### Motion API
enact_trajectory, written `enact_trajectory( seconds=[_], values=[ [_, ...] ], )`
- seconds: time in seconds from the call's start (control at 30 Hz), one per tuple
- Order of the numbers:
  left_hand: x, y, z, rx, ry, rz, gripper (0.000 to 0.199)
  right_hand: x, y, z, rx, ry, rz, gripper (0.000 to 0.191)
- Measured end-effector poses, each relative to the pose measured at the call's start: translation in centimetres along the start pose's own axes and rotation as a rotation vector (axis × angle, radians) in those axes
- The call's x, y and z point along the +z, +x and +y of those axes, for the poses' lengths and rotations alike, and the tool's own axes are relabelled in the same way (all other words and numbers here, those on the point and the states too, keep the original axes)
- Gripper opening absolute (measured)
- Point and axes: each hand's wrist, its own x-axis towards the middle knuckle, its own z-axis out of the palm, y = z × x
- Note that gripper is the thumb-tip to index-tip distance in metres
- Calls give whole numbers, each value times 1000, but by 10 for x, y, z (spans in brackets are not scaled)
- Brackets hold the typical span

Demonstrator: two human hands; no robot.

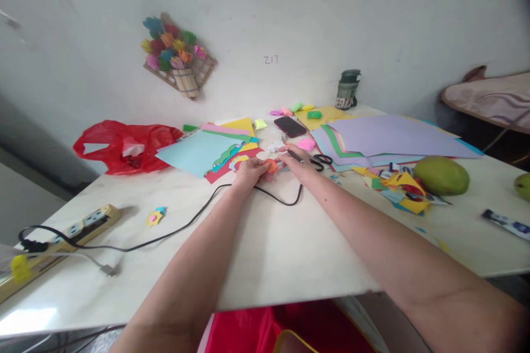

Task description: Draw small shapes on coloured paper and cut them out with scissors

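Note:
Near the middle of the white table, my left hand (250, 172) pinches a small orange piece (271, 166) between thumb and fingers. Close on its right, my right hand (295, 164) has its fingertips at the piece's edge, with a dark pen-like tool (295, 156) lying across the fingers. Black-handled scissors (322, 162) rest just beyond the right hand. Red paper (215, 174) and cut colored scraps lie left of the hands. A pink lump (306, 144) and a crumpled white piece (275, 146) sit behind them.
A black cord (174, 231) runs from a power strip (95, 223) towards the hands. Colored paper sheets (389, 135), a green mango (441, 175) and scraps lie right. A red bag (124, 146) is left; a phone (290, 126) and a bottle (348, 90) stand farther back.

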Motion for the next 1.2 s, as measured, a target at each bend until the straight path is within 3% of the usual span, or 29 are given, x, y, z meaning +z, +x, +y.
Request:
enact_trajectory(
  seconds=[0.27, 0.73, 0.9, 1.03, 1.2],
  values=[
    [0, 1, -1, 13, 83, -3, 34, 1, -4, -5, -21, -124, -111, 15],
    [-4, 8, -9, 115, 176, 151, 17, 4, -4, -5, -56, -222, -120, 21],
    [-1, 8, -5, 138, 447, 253, 9, 6, -5, -7, -23, -316, -73, 20],
    [2, 7, -2, 133, 529, 297, 10, 6, -5, -8, 26, -225, 21, 20],
    [7, 4, 2, 145, 716, 325, 5, 3, -8, -8, -22, -177, 64, 18]
  ],
)
